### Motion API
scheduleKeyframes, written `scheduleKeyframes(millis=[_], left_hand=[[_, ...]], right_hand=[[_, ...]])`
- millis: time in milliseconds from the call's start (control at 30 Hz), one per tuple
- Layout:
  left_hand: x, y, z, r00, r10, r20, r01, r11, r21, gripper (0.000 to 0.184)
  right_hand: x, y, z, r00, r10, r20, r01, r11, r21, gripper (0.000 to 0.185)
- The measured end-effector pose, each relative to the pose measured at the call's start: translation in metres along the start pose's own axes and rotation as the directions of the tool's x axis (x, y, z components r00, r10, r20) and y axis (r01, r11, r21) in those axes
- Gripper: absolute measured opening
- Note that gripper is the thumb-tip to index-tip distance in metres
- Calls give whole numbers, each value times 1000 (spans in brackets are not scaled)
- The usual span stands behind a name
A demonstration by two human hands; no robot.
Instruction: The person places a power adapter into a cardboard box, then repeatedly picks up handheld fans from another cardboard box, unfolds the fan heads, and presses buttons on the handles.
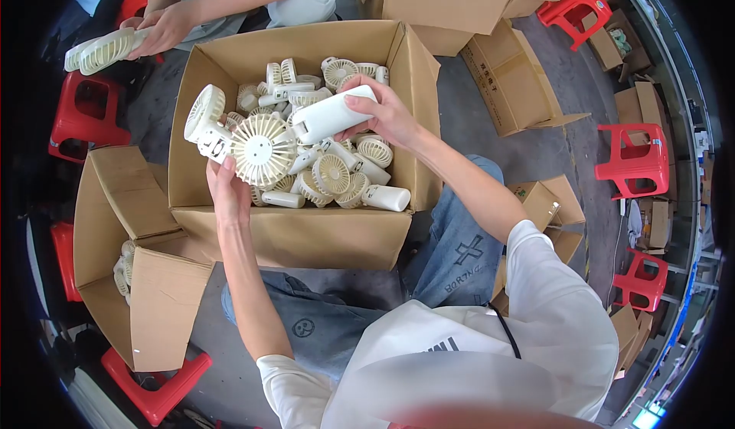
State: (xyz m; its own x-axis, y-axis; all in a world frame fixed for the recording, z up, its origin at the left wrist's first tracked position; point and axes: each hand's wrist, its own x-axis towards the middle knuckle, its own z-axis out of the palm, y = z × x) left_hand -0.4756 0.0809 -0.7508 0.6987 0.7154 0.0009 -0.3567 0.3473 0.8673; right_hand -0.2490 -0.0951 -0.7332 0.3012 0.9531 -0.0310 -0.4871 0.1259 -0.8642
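My right hand (389,115) is closed round the white handle (333,113) of a handheld fan, whose round grille (262,150) points up at me. In my left hand (227,188) is a second handheld fan (205,115), its head tilted to the upper left and a small dark mark on its body. The first fan's grille lies against the fingers of my left hand, which are partly hidden. Beneath both hands stands a large cardboard box (287,237) holding many white handheld fans (331,174) in a loose heap.
At upper left, a co-worker's hands (159,31) hold white fans (107,51). An open carton (168,299) with several fans inside stands at left. Red stools (635,161) line both sides. More cardboard boxes (513,80) lie behind and to the right, near my knees.
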Motion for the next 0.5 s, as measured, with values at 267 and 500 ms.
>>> scheduleKeyframes(millis=[267,500], left_hand=[[-1,-2,11,999,26,-32,-28,999,-46,68],[0,-9,19,997,27,-67,-25,999,29,64]], right_hand=[[12,14,-9,941,-279,190,336,715,-613,44],[-7,16,27,921,-189,340,376,211,-902,53]])
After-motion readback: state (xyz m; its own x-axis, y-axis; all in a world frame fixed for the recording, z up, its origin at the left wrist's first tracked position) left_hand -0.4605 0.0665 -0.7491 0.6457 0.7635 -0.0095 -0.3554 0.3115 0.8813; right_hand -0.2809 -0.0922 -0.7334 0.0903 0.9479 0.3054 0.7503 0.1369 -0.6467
